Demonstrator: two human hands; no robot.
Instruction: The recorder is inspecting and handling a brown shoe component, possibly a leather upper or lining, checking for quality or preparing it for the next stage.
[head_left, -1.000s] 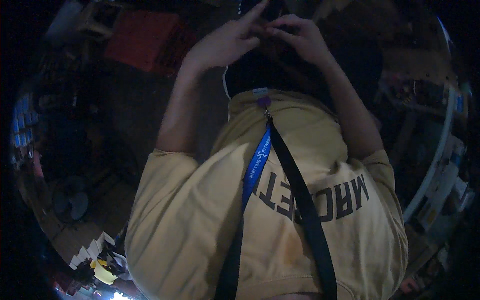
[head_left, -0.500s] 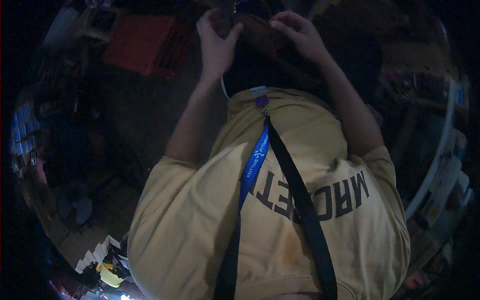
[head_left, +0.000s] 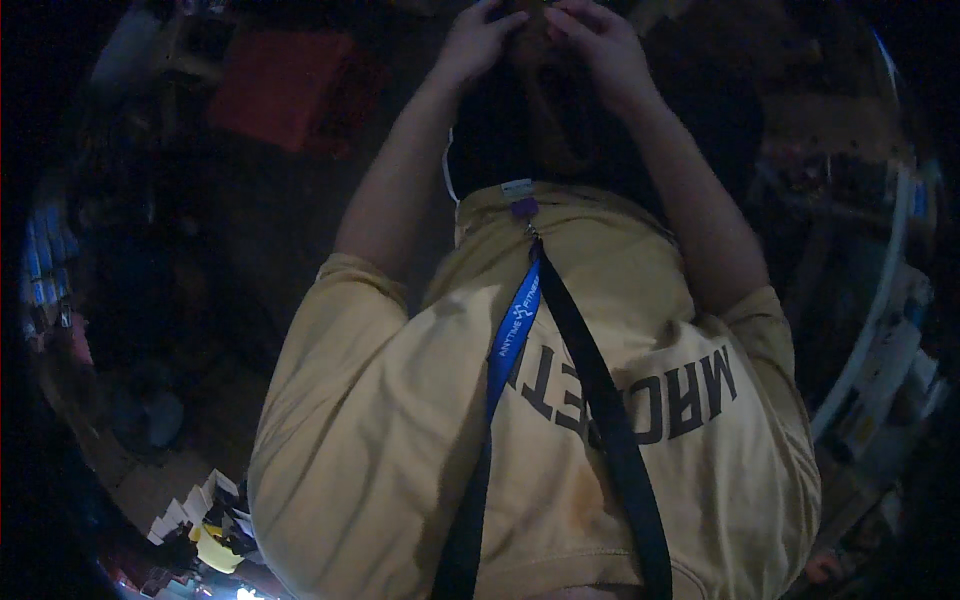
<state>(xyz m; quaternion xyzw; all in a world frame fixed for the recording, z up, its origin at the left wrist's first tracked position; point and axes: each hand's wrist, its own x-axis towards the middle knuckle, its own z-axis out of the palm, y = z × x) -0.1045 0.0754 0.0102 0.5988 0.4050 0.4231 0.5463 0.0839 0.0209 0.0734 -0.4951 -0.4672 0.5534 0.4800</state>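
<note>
Both hands are close together at the top edge, in dim light. My left hand [head_left: 478, 42] is closed, its thumb and fingers pinching at the upper end of a dark brown, leather-like piece [head_left: 552, 105]. From the other side, my right hand [head_left: 606, 50] also pinches at that upper end, its thumb and fingertips bent inward. The brown piece hangs down between my wrists over my dark lap. Its exact kind is too dark to make out, and its top end is partly cut off by the frame.
A red plastic crate [head_left: 285, 88] stands on the floor to the left. At the lower left are white boxes [head_left: 190, 510] and a yellow item [head_left: 217, 550]. A pale curved edge [head_left: 870, 330] runs along the right. A blue and black lanyard [head_left: 515, 320] hangs over my yellow shirt.
My left hand has moved right and up, from apart with spread fingers to close beside the right. The right hand has risen slightly. The brown piece now hangs straighter between them.
</note>
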